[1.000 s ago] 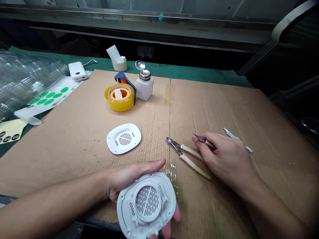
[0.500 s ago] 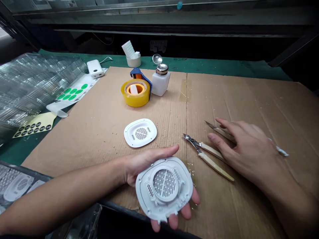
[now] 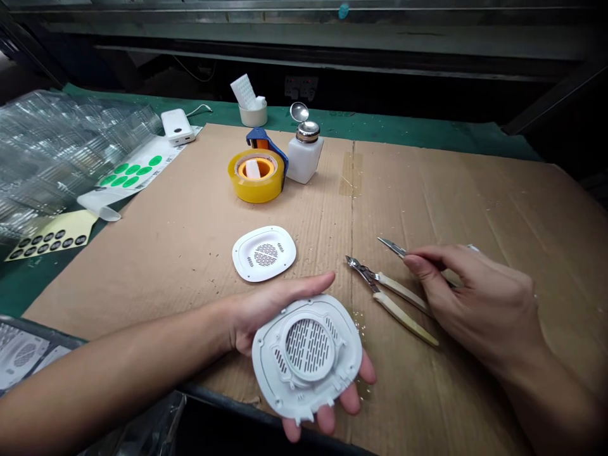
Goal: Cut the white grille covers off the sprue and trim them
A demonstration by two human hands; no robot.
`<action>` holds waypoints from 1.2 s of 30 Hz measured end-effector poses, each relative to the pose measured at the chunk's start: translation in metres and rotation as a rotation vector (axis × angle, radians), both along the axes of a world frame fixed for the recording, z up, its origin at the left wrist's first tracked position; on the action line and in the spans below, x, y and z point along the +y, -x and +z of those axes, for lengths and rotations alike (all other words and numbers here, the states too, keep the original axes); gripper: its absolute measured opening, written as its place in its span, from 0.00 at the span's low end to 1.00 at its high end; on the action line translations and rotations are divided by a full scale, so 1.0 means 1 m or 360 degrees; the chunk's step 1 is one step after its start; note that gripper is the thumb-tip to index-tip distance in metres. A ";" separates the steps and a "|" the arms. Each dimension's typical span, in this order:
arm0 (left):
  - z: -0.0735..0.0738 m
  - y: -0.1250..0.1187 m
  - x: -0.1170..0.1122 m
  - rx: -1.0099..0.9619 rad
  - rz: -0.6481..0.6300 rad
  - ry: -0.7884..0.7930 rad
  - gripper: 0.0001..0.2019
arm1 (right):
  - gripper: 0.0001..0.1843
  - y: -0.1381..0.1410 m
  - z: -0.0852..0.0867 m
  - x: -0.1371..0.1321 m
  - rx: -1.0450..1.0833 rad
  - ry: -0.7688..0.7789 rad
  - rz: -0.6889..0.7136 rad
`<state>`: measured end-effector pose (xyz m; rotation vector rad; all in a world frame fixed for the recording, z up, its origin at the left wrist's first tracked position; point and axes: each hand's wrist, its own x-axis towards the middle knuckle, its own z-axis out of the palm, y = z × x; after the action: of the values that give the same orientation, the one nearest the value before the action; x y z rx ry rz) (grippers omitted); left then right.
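Observation:
My left hand (image 3: 266, 311) lies palm up near the front edge and cradles a white plastic cover with a round slotted grille (image 3: 306, 354), its ribbed inner side facing up. My right hand (image 3: 470, 301) is closed in a pinch on a thin metal blade tool (image 3: 392, 247), whose tip points left just above the cardboard. Small cutters with cream handles (image 3: 389, 297) lie on the cardboard right beside that hand. A second, smaller white grille cover (image 3: 264, 253) rests on the cardboard above my left hand.
A cardboard sheet (image 3: 475, 183) covers the green bench. At the back stand a yellow tape roll (image 3: 256, 175), a white pump bottle (image 3: 304, 149), a small cup (image 3: 253, 114) and a white box (image 3: 177, 126). Sticker sheets (image 3: 133, 172) and clear plastic trays (image 3: 57, 145) lie at left.
My right hand closed its fingers on the blade tool and lifted it slightly off the cardboard. My left hand kept hold of the grille cover. The view shifted a little.

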<state>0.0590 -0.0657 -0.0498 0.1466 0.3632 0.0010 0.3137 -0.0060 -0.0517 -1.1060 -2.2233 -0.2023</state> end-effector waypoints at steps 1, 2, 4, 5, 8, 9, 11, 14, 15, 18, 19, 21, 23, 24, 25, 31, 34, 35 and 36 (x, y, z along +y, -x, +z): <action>0.004 0.000 0.000 0.0010 -0.0005 -0.0023 0.49 | 0.08 0.000 0.000 -0.001 0.0000 -0.0006 0.0014; 0.007 0.001 0.001 0.0021 -0.0006 -0.0042 0.49 | 0.08 0.001 0.001 -0.002 0.0003 -0.0012 0.0029; 0.011 0.000 0.001 0.0060 -0.0019 -0.0064 0.50 | 0.06 0.003 0.002 -0.003 0.0011 -0.0009 0.0064; 0.012 0.000 0.001 0.0091 -0.0027 -0.0062 0.50 | 0.05 0.003 0.003 -0.004 0.0014 -0.0001 0.0088; 0.015 -0.001 0.002 0.0166 -0.0045 -0.0042 0.51 | 0.06 0.006 0.004 -0.005 0.0017 0.0025 0.0160; 0.016 -0.001 0.003 0.0178 -0.0040 -0.0038 0.50 | 0.06 0.006 0.004 -0.005 0.0015 0.0029 0.0177; 0.019 -0.002 0.003 0.0191 -0.0030 -0.0044 0.50 | 0.07 0.006 0.004 -0.005 0.0010 0.0039 0.0199; 0.020 -0.001 0.002 0.0196 -0.0020 -0.0055 0.49 | 0.06 0.006 0.004 -0.005 0.0009 0.0066 0.0212; 0.020 -0.001 0.002 0.0194 -0.0010 -0.0055 0.49 | 0.06 0.006 0.004 -0.006 0.0014 0.0068 0.0210; 0.018 -0.001 0.001 0.0172 0.0006 -0.0035 0.46 | 0.12 0.007 0.006 -0.006 0.0025 0.0068 0.0192; 0.018 0.000 0.000 0.0159 0.0003 -0.0031 0.46 | 0.14 0.008 0.006 -0.006 0.0023 0.0067 0.0187; 0.017 0.004 0.001 0.0136 0.0033 -0.0028 0.46 | 0.16 0.008 0.006 -0.006 0.0011 0.0066 0.0183; 0.017 0.012 0.004 0.0096 0.0169 -0.0038 0.48 | 0.13 0.008 0.005 -0.006 0.0009 0.0042 0.0178; 0.018 0.017 0.007 0.0062 0.0268 -0.0058 0.48 | 0.11 0.008 0.004 -0.007 0.0015 0.0026 0.0169; 0.020 0.022 0.009 0.0024 0.0376 -0.0091 0.49 | 0.08 0.008 0.004 -0.007 0.0028 0.0010 0.0154; 0.047 0.060 0.024 0.0132 0.1132 -0.0809 0.40 | 0.11 0.007 0.006 -0.010 0.0061 0.0078 0.0180; 0.059 0.077 0.028 0.0327 0.1582 -0.1232 0.35 | 0.09 0.008 0.006 -0.009 0.0094 0.0020 0.0188; 0.061 0.081 0.028 0.0342 0.1665 -0.1261 0.35 | 0.07 0.008 0.006 -0.008 0.0109 -0.0009 0.0187; 0.062 0.083 0.029 0.0331 0.1700 -0.1235 0.36 | 0.07 0.008 0.005 -0.007 0.0122 -0.0024 0.0198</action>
<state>-0.0243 -0.0365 0.0118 0.7075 0.5998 1.2001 0.3054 -0.0135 -0.0467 -0.9475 -2.2094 -0.1215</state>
